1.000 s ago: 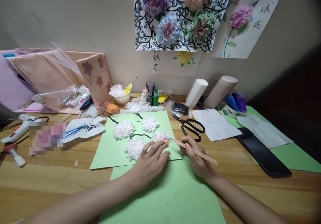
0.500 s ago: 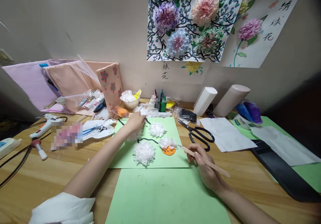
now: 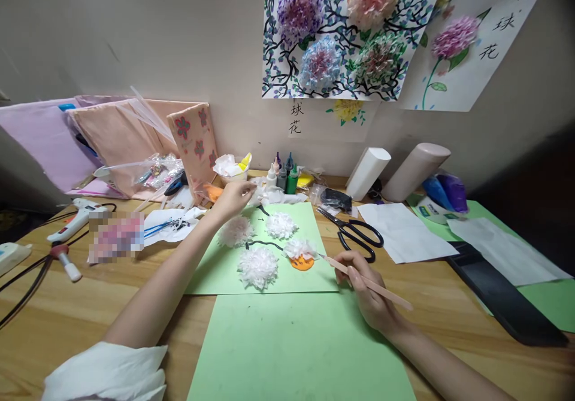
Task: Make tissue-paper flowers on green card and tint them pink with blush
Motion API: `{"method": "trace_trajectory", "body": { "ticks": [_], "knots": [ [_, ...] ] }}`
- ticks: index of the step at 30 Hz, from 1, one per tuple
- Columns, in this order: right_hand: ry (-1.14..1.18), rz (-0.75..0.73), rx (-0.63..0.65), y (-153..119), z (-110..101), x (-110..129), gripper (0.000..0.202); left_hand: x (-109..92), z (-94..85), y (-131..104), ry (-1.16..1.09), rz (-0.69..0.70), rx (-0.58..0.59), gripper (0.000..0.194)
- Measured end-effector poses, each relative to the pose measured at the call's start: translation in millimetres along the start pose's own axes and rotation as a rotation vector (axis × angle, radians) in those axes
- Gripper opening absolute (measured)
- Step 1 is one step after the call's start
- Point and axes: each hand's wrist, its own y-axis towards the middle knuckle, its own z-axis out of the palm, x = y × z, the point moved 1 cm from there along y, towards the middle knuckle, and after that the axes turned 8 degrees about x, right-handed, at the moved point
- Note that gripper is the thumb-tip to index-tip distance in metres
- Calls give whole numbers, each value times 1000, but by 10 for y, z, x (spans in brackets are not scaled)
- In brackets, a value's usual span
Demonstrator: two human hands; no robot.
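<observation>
I have the right hand (image 3: pixel 366 284), nearer the orange disc (image 3: pixel 302 264), gripping a stick (image 3: pixel 387 292) slanted leftward; left hand (image 3: pixel 236 198) by tissue (image 3: pixel 282 197) at the upper sheet (image 3: pixel 311 227) back edge, grip unclear

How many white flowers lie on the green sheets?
4: back left flower, back right flower, front left flower, and front right flower on an orange base. The left arm hides part of their sheet.
</observation>
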Motion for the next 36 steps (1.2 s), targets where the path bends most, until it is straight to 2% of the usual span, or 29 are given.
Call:
{"method": "trace_trajectory", "body": {
  "ticks": [3, 5, 7, 10, 12, 14, 18, 20, 25, 28, 32, 34, 36],
  "knots": [
    [-24, -4, 1, 4, -3, 15, 28, -72, -6, -27, -241, 1, -136, 20],
    [-33, -9, -2, 8, -7, 29, 28, -187, 8, -54, -423, -2, -163, 22],
    [-34, -13, -8, 13, -11, 39, 28, -345, 51, -81, -604, 1, -128, 24],
    [-27, -9, -17, 18, -13, 39, 27, -581, 188, -122, -756, 41, -10, 24],
    [-15, -5, -20, 19, -6, 28, 26, -683, 313, -148, -785, 57, 61, 23],
    [21, -10, -38, 19, 6, 11, 24, -724, 435, -171, -762, 50, 79, 23],
    [84, -25, -132, 18, 16, -18, 26, -676, 591, -197, -654, 64, 35, 26],
    [65, -17, -134, 20, 15, -19, 28, -633, 616, -203, -567, 99, 3, 25],
    [30, -26, -91, 28, 8, 4, 28, -596, 584, -217, -328, 201, -36, 19],
    [29, -27, -87, 32, 4, 8, 27, -625, 518, -219, -287, 211, -56, 18],
    [33, -34, -93, 34, 1, 7, 27, -718, 389, -215, -491, 179, -64, 21],
    [38, -42, -96, 30, 2, 19, 27, -791, 334, -227, -657, 128, 22, 24],
    [78, -50, -111, 26, 2, 40, 26, -884, 297, -263, -804, 91, 177, 26]
  ]
}}
